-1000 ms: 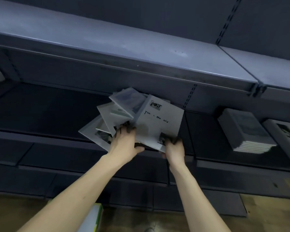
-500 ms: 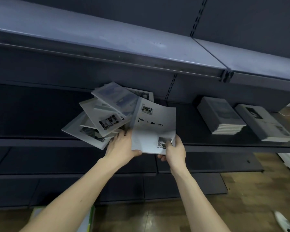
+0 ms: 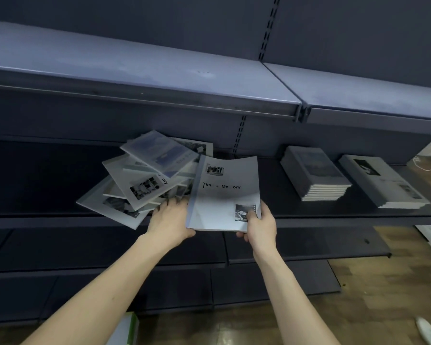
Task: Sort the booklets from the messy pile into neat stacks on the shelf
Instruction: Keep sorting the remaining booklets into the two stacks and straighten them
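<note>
Grey-white booklet (image 3: 224, 195), titled approx. "Time & Memory" w/ some letters unreadable, is pinched at its lower right corner by the right hand (image 3: 259, 225), thumb on the cover; it is held at the front edge of the middle shelf (image 3: 309, 215), just beside the messy pile (image 3: 144, 180); its left edge is met by the left hand (image 3: 169, 220), whose fingers reach toward the pile, but whether that hand grips anything cannot be told; the pile is seen fanned and overlapping, several booklets askew, one corner hanging past the shelf lip. Two neat stacks are already built to the right: a taller stack (image 3: 316, 175) and a second stack (image 3: 383, 183), just beside each other, well apart from the pile. Progress is judged as roughly mid-way: stacks begun, a good no. of booklets left unsorted; the held booklet is presumably to be matched to a stack by cover, though neither stack's cover is seen to match, so a third stack may be needed.
</note>
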Motion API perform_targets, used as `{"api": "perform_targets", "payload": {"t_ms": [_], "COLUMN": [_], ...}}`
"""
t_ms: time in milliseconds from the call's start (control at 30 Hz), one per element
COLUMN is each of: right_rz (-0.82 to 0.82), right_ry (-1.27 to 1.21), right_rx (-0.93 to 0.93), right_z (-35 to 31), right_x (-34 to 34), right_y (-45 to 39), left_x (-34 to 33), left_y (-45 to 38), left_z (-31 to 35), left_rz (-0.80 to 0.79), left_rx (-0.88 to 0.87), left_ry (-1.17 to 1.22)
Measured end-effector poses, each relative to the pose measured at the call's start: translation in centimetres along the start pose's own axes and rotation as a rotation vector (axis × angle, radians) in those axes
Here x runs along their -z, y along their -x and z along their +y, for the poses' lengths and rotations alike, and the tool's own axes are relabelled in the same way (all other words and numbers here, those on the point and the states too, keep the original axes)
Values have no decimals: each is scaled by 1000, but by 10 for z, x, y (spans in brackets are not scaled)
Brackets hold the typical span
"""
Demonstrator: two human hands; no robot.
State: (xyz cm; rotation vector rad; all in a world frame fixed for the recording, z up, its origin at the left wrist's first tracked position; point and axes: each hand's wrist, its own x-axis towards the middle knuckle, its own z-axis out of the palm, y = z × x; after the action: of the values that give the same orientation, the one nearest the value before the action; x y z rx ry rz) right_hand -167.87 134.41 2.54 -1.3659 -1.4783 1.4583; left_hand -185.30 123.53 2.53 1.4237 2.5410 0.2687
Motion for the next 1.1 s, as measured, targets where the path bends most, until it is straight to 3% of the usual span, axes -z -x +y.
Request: {"api": "perform_targets", "payload": {"t_ms": [433,733,1100], "right_rz": [94,249,418], "right_ry": [-150,-191,-244], "right_rx": [22,39,-19], "right_z": [0,8,44], "right_x": [121,235,362], "right_y": [-24,-36,-46], "left_x": [-16,-38,-79], "left_y": [-23,-33,-36], "left_z": [112,232,365], "left_rz": [35,138,171], "left_rx": [-128,-272,-443], "left_ry": [-122,-102,-245]}}
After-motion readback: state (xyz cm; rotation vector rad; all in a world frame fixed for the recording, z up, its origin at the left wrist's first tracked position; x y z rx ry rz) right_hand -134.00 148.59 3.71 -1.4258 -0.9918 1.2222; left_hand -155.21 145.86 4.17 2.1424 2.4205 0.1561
